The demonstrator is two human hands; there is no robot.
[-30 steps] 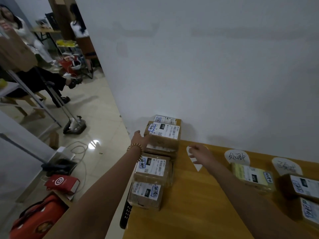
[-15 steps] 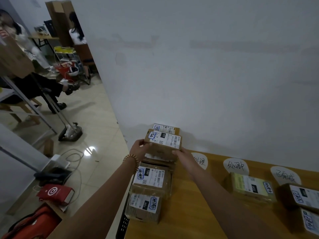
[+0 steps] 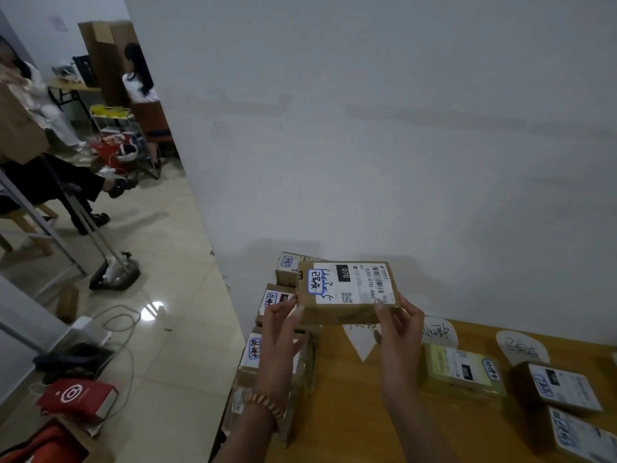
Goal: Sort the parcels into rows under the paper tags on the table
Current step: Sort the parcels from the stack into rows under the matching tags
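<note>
I hold the parcel (image 3: pixel 347 289) at 12 o'clock above the stack (image 3: pixel 263 365). My left hand (image 3: pixel 280 332) and right hand (image 3: pixel 399 332) each pinch a near corner with curled fingers (image 3: pixel 380 307), label up, so I can match its mark to the paper tags (image 3: pixel 522 350) at 4 o'clock.

Background clutter off to the left, plain wall (image 3: pixel 367 128) straight ahead

Beige tiled floor (image 3: pixel 187 262) with a bright glare spot (image 3: pixel 152 310). A red box (image 3: pixel 78 397) lies near the bottom left, with loose cables (image 3: pixel 123 332) looping just beside it and an orange-red bag (image 3: pixel 43 442) in the corner. A metal stand's black base (image 3: pixel 115 274) sits on the tiles. Further back, one person sits with legs stretched out (image 3: pixel 56 182), and another in a white top (image 3: pixel 138 81) has their back turned. Near them are a wire cart (image 3: pixel 117 128), a red basin (image 3: pixel 107 150) and a tall cardboard box (image 3: pixel 103 58).
</note>
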